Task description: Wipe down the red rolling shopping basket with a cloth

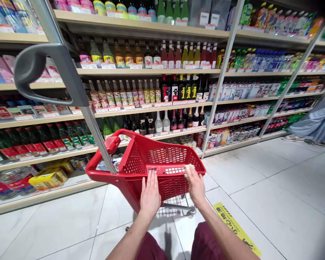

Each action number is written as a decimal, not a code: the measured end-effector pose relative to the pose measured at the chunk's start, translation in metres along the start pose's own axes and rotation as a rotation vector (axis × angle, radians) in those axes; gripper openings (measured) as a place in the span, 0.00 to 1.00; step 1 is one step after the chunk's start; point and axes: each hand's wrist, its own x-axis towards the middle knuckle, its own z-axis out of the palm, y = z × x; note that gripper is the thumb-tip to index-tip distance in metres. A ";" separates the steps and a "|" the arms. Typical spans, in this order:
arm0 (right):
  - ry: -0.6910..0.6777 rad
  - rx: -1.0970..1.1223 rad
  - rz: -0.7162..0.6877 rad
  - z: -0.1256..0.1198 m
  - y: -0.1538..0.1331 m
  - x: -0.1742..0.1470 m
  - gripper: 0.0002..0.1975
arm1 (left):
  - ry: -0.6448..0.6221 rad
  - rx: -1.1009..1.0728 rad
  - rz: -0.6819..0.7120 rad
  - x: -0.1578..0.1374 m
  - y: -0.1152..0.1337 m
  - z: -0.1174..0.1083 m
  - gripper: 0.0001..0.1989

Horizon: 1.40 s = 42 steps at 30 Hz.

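Noting the red cart (176, 187) at six o'clock, my hands apart: left hand (151, 195) straight-fingered at its near rim (170, 175), presumably for steadiness; right hand (196, 186), four o'clock, gripping a pale wad (190, 167) (cloth or tissue, unclear), likely to press it there.

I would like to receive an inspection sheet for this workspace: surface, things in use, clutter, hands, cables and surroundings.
Surface: pale tiled floor with a yellow warning strip.
Things in use: red shopping cart; small whitish wad, material unclear.
Clutter: nothing seen.
Left hand: fingers extended at the cart's near rim; contact uncertain.
Right hand: holds the wad at the rim, near the end away from the push handle.
Cables: nothing seen.
Surroundings: stocked shelves with many bottles; another person at far right, blurred.
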 end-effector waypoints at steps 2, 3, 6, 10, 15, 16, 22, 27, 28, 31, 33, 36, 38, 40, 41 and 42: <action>-0.011 0.062 -0.180 0.003 -0.016 -0.003 0.29 | -0.005 0.003 0.003 0.000 -0.001 -0.001 0.33; -0.019 0.087 -0.249 0.004 -0.020 -0.004 0.28 | -0.007 0.002 0.013 0.000 -0.002 -0.002 0.33; -0.024 0.077 -0.196 0.002 -0.011 -0.002 0.30 | 0.002 0.008 0.000 -0.001 -0.010 -0.006 0.34; 0.008 0.023 0.048 0.002 -0.003 0.004 0.31 | -0.005 0.026 -0.030 -0.001 -0.017 -0.008 0.33; -0.074 0.166 -0.306 0.008 -0.058 0.003 0.31 | -0.001 0.022 -0.021 -0.002 -0.019 -0.013 0.32; -0.086 0.180 -0.333 0.007 -0.061 0.004 0.31 | 0.009 0.016 -0.026 -0.002 -0.021 -0.015 0.32; -0.037 0.112 0.000 0.001 -0.047 0.016 0.29 | 0.065 0.003 -0.104 -0.005 -0.041 -0.026 0.31; -0.047 0.287 -0.361 0.009 -0.098 0.010 0.26 | 0.110 0.005 -0.089 -0.010 -0.048 -0.026 0.31; -0.045 0.295 -0.381 0.010 -0.100 0.010 0.26 | 0.121 0.004 -0.088 -0.012 -0.051 -0.027 0.31; -0.016 0.250 -0.221 0.010 -0.086 0.012 0.29 | 0.156 0.009 -0.090 -0.018 -0.062 -0.028 0.32; 0.007 0.240 -0.122 0.010 -0.084 0.013 0.29 | 0.166 0.014 -0.091 -0.021 -0.065 -0.027 0.32; -0.006 0.323 -0.227 0.008 -0.112 0.010 0.29 | 0.171 0.017 -0.107 -0.021 -0.063 -0.025 0.32; -0.027 0.390 -0.341 0.007 -0.133 0.007 0.29 | 0.177 0.018 -0.104 -0.021 -0.062 -0.026 0.32; -0.043 0.416 -0.391 0.006 -0.137 0.006 0.30 | 0.185 0.013 -0.069 -0.022 -0.065 -0.030 0.31; -0.043 0.409 -0.376 0.006 -0.131 0.006 0.31 | 0.194 0.009 -0.055 -0.024 -0.069 -0.033 0.30; -0.035 0.394 -0.334 0.007 -0.123 0.006 0.32 | 0.209 0.006 -0.055 -0.025 -0.074 -0.036 0.30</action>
